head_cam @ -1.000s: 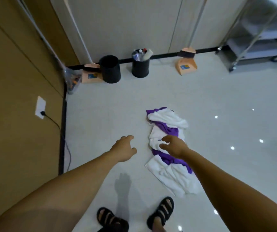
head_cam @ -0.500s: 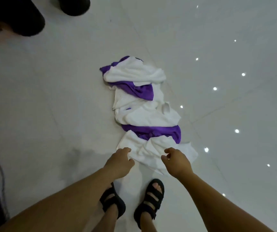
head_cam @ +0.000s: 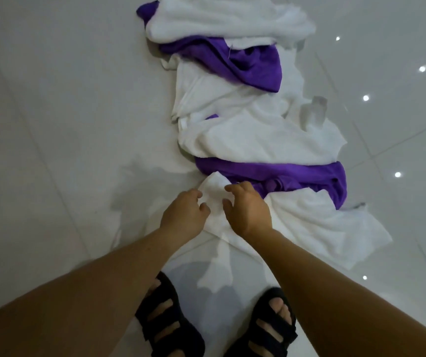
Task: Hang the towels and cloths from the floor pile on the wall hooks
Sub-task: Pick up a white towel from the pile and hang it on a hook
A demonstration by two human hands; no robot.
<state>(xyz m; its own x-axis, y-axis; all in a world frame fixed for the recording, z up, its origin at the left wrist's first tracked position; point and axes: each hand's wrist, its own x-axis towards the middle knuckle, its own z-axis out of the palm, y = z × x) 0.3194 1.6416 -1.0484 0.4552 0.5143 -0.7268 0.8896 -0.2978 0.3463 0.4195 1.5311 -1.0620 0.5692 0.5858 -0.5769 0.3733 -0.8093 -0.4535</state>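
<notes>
Grip, left hand (head_cam: 183, 215): fingers curled, tips at the left edge of the near white towel (head_cam: 309, 228), thumb bent in below them. Cannot tell whether cloth is pinched or only touched.

Grip, right hand (head_cam: 249, 212): just right of the left hand, fingers and thumb curled down onto the same towel's near-left corner. A raised fold of that towel stands between the 2 hands. Cannot tell whether it is grasped.

Near white towel: flat on the pale tiled floor (head_cam: 52, 124), spreading right from the hands to a ragged right edge.

Pile (head_cam: 253, 140): runs away from the near white towel in 1 strip, all on the floor.
- purple cloth (head_cam: 297, 173) lies across the towel's far edge, touching it
- beyond that a white towel, then a second purple cloth (head_cam: 248, 65), then a far white towel (head_cam: 227, 21) cut by the frame top

Left sandal (head_cam: 170, 328) and right sandal (head_cam: 266, 331): black, strapped, on the person's feet, on the near side of the towel, apart from it.

Light spots (head_cam: 365, 98): reflected in the floor to the right of the towel.
</notes>
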